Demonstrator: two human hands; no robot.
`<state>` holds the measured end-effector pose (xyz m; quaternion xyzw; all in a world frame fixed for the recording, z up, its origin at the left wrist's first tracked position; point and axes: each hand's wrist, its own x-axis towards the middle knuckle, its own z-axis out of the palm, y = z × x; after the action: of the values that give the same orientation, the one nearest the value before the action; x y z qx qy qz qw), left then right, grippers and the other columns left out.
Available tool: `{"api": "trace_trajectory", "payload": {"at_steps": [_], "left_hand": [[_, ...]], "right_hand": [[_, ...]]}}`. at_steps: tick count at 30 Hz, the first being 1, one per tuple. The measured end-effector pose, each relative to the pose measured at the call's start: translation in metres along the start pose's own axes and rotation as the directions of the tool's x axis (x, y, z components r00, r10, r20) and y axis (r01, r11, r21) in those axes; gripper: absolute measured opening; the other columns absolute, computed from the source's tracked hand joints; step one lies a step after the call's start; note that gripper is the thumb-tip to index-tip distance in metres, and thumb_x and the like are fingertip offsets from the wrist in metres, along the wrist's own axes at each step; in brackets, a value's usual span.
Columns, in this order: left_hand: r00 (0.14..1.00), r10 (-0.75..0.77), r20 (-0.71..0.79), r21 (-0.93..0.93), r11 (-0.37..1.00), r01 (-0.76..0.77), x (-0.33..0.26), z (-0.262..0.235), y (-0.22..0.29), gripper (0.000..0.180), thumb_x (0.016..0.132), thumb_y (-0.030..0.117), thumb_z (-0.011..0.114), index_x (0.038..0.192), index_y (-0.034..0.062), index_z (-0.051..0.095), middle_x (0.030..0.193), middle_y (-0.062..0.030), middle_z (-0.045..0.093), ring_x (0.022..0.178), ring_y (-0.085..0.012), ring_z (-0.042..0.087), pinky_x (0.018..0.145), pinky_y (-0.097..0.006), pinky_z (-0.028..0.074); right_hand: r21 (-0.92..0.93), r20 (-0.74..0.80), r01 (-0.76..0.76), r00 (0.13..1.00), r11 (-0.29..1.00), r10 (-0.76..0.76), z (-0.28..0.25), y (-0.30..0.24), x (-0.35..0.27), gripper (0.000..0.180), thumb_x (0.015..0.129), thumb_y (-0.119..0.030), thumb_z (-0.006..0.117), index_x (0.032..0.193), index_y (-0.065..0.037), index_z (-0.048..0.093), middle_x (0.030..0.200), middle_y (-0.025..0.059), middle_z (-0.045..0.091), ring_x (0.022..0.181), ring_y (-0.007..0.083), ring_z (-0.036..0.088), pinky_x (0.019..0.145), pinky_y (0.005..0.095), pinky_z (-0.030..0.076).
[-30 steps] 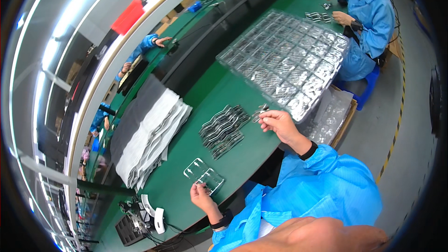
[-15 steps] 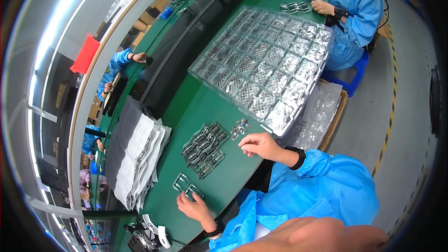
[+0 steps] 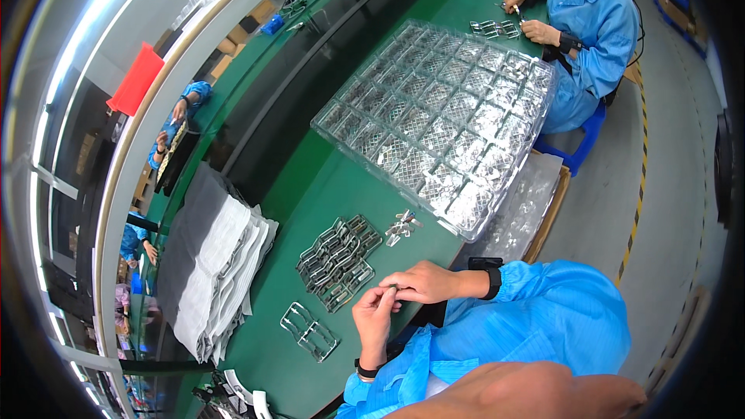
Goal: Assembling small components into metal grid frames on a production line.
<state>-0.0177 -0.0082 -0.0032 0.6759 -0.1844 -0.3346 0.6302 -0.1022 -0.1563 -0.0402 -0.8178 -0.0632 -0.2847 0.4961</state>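
My left hand [image 3: 373, 320] and my right hand [image 3: 427, 282] meet over the table's near edge, fingers pinched together. A small dark bit shows between their fingertips, too small to name. Just left of them lie a couple of bent silver wire-like metal frames [image 3: 310, 332], touching neither hand. Beyond my hands sits a close-packed group of darker bent metal frames [image 3: 338, 262]. To its right is a small heap of loose metal pieces [image 3: 403, 226].
A big clear plastic tray [image 3: 444, 223] of many compartments holds shiny parts. White and grey sheets [image 3: 213, 264] are stacked at left on the green table [image 3: 268, 357]. A co-worker [image 3: 594, 31] in blue handles small parts at far right. A clear-lined box [image 3: 535, 194] stands beside the table.
My left hand has left the silver frames and moved right to meet my right hand, which came slightly nearer. The silver frames now lie released on the table.
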Motion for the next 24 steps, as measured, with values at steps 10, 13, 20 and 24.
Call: {"api": "trace_trajectory", "payload": {"at_steps": [10, 13, 20, 24], "left_hand": [[0.992, -0.066, 0.104, -0.051, 0.996, 0.071, 0.021, -0.008, 0.008, 0.012, 0.089, 0.003, 0.06, 0.096, -0.006, 0.063, 0.081, -0.0086, 0.066, 0.067, -0.0116, 0.063, 0.061, -0.023, 0.053], [0.984, -0.112, 0.141, -0.112, 0.985, 0.128, 0.022, -0.013, 0.007, 0.012, 0.089, 0.0, 0.059, 0.098, -0.0073, 0.062, 0.083, -0.0103, 0.066, 0.069, -0.0133, 0.064, 0.063, -0.024, 0.054], [0.975, -0.154, 0.162, -0.144, 0.973, 0.178, 0.022, -0.013, 0.004, 0.012, 0.088, 0.0, 0.059, 0.096, -0.0079, 0.063, 0.08, -0.0124, 0.067, 0.066, -0.0152, 0.064, 0.062, -0.026, 0.054], [0.979, -0.135, 0.154, -0.06, 0.988, 0.145, 0.021, -0.014, 0.002, 0.012, 0.088, 0.001, 0.059, 0.096, -0.0076, 0.063, 0.079, -0.0115, 0.067, 0.065, -0.0152, 0.064, 0.062, -0.025, 0.054]], "right_hand": [[0.112, -0.009, -0.178, 0.984, 0.978, 0.18, -0.006, 0.002, 0.008, 0.028, 0.083, -0.012, 0.067, 0.11, -0.006, 0.061, 0.079, 0.0086, 0.067, 0.062, 0.0225, 0.064, 0.054, 0.0325, 0.049], [0.029, -0.075, -0.118, 0.99, 0.993, 0.12, -0.007, 0.005, 0.006, 0.014, 0.083, -0.011, 0.066, 0.096, -0.006, 0.065, 0.078, 0.0085, 0.065, 0.066, 0.0237, 0.065, 0.056, 0.0323, 0.05], [0.012, -0.078, -0.094, 0.992, 0.995, 0.095, -0.006, 0.004, 0.006, 0.011, 0.082, -0.009, 0.066, 0.093, -0.007, 0.065, 0.074, 0.0071, 0.064, 0.062, 0.0228, 0.063, 0.052, 0.0323, 0.048], [0.054, -0.091, -0.084, 0.992, 0.995, 0.089, -0.004, 0.005, 0.004, 0.01, 0.082, -0.009, 0.066, 0.092, -0.007, 0.064, 0.075, 0.0076, 0.065, 0.062, 0.0229, 0.064, 0.053, 0.0323, 0.048]]}}
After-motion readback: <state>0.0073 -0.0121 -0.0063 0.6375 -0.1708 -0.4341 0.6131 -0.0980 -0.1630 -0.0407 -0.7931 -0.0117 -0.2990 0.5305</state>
